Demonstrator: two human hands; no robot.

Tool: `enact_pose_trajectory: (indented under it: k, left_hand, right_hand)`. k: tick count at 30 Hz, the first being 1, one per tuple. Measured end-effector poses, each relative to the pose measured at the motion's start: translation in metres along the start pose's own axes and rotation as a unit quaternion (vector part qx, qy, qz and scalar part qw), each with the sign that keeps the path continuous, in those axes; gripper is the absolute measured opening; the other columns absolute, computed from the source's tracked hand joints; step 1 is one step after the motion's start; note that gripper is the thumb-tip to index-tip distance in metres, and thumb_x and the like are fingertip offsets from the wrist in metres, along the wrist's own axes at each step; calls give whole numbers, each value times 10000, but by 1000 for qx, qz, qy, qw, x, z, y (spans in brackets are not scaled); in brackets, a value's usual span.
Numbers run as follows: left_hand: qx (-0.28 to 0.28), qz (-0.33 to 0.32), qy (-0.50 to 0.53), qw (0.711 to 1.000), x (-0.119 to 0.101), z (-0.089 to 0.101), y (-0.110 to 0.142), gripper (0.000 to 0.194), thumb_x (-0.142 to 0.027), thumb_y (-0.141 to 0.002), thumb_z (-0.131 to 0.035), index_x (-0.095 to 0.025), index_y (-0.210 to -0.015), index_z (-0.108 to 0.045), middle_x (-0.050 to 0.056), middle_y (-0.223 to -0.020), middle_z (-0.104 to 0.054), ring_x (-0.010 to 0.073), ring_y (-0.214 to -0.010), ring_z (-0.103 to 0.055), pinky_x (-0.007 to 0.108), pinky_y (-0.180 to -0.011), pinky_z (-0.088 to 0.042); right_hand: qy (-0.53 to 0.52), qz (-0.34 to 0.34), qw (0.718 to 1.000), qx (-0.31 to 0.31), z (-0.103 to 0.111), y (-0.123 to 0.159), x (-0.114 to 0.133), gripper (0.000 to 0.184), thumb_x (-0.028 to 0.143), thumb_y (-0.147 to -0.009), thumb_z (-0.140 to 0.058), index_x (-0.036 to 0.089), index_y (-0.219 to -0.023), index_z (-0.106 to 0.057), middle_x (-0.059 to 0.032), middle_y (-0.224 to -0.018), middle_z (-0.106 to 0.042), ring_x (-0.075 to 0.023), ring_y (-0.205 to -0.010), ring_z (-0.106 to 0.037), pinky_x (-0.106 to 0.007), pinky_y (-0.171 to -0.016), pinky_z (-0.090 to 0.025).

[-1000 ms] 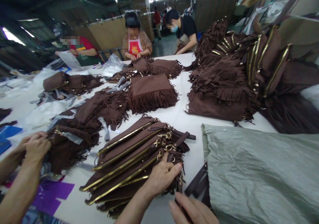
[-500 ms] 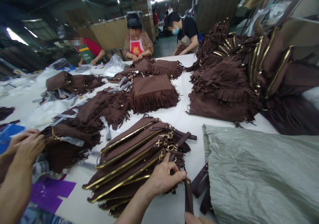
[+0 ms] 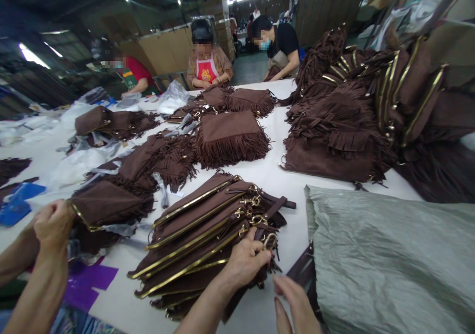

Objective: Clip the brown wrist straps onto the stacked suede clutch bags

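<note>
A fanned stack of brown suede bags (image 3: 200, 220) with gold zippers lies in front of me, clasps and leather straps gathered at its right end. My left hand (image 3: 247, 260) is over that end, thumb and fingers closed on a gold clasp (image 3: 270, 241); how the clasp joins its strap is partly hidden. Lower right, my right hand (image 3: 297, 304) has its fingers apart with nothing in them, just short of the left thumb. Dark straps (image 3: 302, 269) lie beyond it, partly under a grey-green woven sack (image 3: 386, 255).
At the left edge a co-worker's hands (image 3: 55, 220) grip a brown bag (image 3: 107, 203). More fringed bags (image 3: 232, 136) lie mid-table, and a tall heap (image 3: 341, 121) rises at the right. Several people work across the white table (image 3: 289, 195). A purple sheet (image 3: 87, 284) lies lower left.
My right hand has let go of the hanging strap and opened, coming further into view. My left hand now shows a gold clasp at its fingertips. The co-worker's bag has turned over more flatly.
</note>
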State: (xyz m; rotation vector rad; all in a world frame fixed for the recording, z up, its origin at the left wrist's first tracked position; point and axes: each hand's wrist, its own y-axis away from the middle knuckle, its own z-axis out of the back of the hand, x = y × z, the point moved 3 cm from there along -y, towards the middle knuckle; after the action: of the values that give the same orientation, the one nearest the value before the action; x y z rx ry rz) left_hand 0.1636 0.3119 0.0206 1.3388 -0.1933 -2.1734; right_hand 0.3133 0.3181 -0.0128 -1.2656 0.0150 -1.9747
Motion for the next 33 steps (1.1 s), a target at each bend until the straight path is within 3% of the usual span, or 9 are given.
enact_pose_trajectory:
  k: [2,4,7,11,15,19,24,30,33]
  left_hand:
    - [5,0,1,1000,-2,1,0,245,-269,-722,-476,-159,-510,-532,28,-1088,-519,134,-791,-556,209,-707,-412]
    - [10,-3,3,1000,-4,1,1,259,-284,-737,-470,-161,-520,-537,27,-1109,-523,148,-856,-559,211,-752,-409]
    - [18,-9,0,1000,-3,3,2,289,-343,-776,-441,-173,-589,-582,33,-1084,-560,185,-995,-529,230,-824,-399]
    - [31,-8,-17,999,-2,5,3,240,-344,-753,-471,-183,-632,-603,45,-1064,-581,213,-1087,-482,254,-868,-387]
    - [23,-8,-11,1000,-6,9,2,138,-288,-700,-499,-192,-700,-599,31,-1028,-559,192,-1006,-509,255,-866,-373]
    - [7,-12,-3,1000,-7,10,1,283,-371,-795,-378,-185,-642,-527,10,-846,-516,151,-830,-528,235,-752,-388]
    - [13,-10,-53,998,-1,4,0,315,-394,-801,-362,-182,-586,-450,3,-837,-473,122,-707,-497,221,-665,-386]
    - [20,-22,-54,998,-2,3,-1,291,-300,-803,-342,-187,-541,-400,18,-856,-500,146,-797,-513,239,-751,-397]
    - [19,-6,-61,998,-2,3,-1,291,-284,-803,-350,-188,-541,-431,17,-853,-527,154,-835,-521,239,-792,-400]
  right_hand:
    - [-61,-154,986,14,5,-19,-14,266,273,-837,-451,181,-1070,-543,-86,-950,-655,-180,-845,-630,-275,-699,-535]
    - [-139,-263,953,61,-1,-37,-21,301,375,-822,-464,163,-1001,-581,-80,-945,-656,-185,-866,-618,-271,-731,-520]
    - [-240,-343,904,86,-16,-54,-19,337,447,-774,-509,159,-908,-622,-61,-926,-661,-202,-911,-589,-295,-821,-465]
    - [-304,-393,865,62,-22,-60,-16,325,461,-748,-539,167,-854,-628,-19,-833,-660,-189,-842,-577,-266,-756,-447]
    - [-271,-362,890,62,-9,-62,-21,327,478,-799,-466,185,-844,-605,13,-735,-624,-152,-738,-563,-229,-670,-438]
    - [-218,-306,921,104,-3,-59,-27,335,476,-832,-405,194,-853,-586,28,-614,-579,-126,-554,-536,-212,-531,-445]
    - [-71,-152,978,124,-10,-52,-20,301,356,-887,-334,202,-884,-592,-39,-762,-639,-150,-689,-599,-241,-645,-479]
    - [-44,-53,979,190,-8,-52,-9,238,224,-886,-325,193,-1062,-483,-59,-897,-621,-148,-822,-613,-257,-720,-521]
    - [0,17,982,188,-7,-49,-8,295,175,-866,-332,164,-1151,-406,-80,-905,-607,-173,-830,-617,-298,-711,-541]
